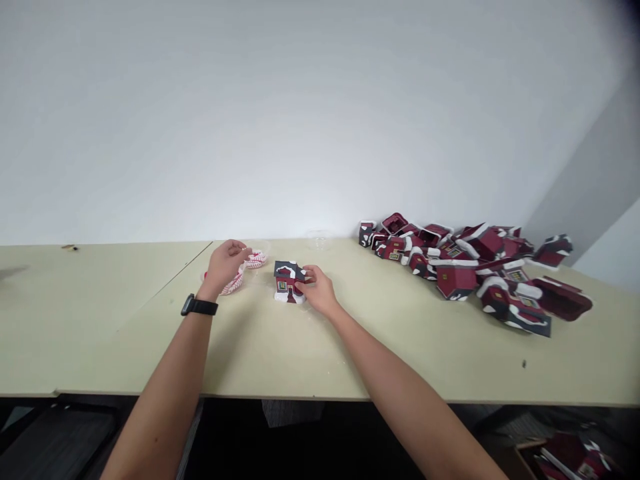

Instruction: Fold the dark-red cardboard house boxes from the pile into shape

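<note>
Cream tabletop (120,333) below bare white wall. Snow-roofed red model house (289,283) at 12 o'clock, set midway between both hands, within easy reach. Right hand (319,290): fingers together, clamped on house's right corner, apparently steadying it. Left hand (225,263): fingers curled toward thumb, above red-and-white trim pieces (256,258) in clear dishes; whether pinching anything, cannot tell. Heap of similar houses (465,267) at 2 o'clock against wall, out of hands' way. Black watch (199,305) on left wrist.
</note>
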A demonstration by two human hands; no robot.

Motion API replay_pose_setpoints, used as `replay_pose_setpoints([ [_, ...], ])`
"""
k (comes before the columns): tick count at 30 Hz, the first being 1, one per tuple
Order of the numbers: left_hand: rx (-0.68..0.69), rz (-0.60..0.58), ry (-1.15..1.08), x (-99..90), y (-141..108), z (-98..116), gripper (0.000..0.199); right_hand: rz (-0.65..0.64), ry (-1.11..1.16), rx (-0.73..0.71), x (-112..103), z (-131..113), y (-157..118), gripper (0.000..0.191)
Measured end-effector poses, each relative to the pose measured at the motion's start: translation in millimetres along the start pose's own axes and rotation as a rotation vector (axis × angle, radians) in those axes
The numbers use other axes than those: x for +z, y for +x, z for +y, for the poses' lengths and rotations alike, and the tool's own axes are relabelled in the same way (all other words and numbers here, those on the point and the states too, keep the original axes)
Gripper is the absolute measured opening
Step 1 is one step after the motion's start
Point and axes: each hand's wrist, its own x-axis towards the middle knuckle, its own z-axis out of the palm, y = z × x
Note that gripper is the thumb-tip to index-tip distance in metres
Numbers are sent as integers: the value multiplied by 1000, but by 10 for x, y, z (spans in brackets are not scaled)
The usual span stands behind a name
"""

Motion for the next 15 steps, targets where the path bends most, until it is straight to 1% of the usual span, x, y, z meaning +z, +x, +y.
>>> replay_pose_setpoints([
  [2, 16, -11, -105, 120, -60, -79, 38, -1, 8, -5, -1, 18, 7, 44],
  [4, 24, -40, -158, 212, -128, -171, 41, -5, 17, -7, 0, 31, 14, 44],
  [7, 29, -144, -221, 311, -216, -267, 44, 3, 9, -24, 2, 40, 17, 45],
  [11, 26, -298, -295, 411, -286, -294, 43, 25, 5, -46, -6, 62, 14, 46],
  [15, -25, -392, -350, 470, -334, -289, 38, 60, -70, -65, -44, 110, 19, 48],
])
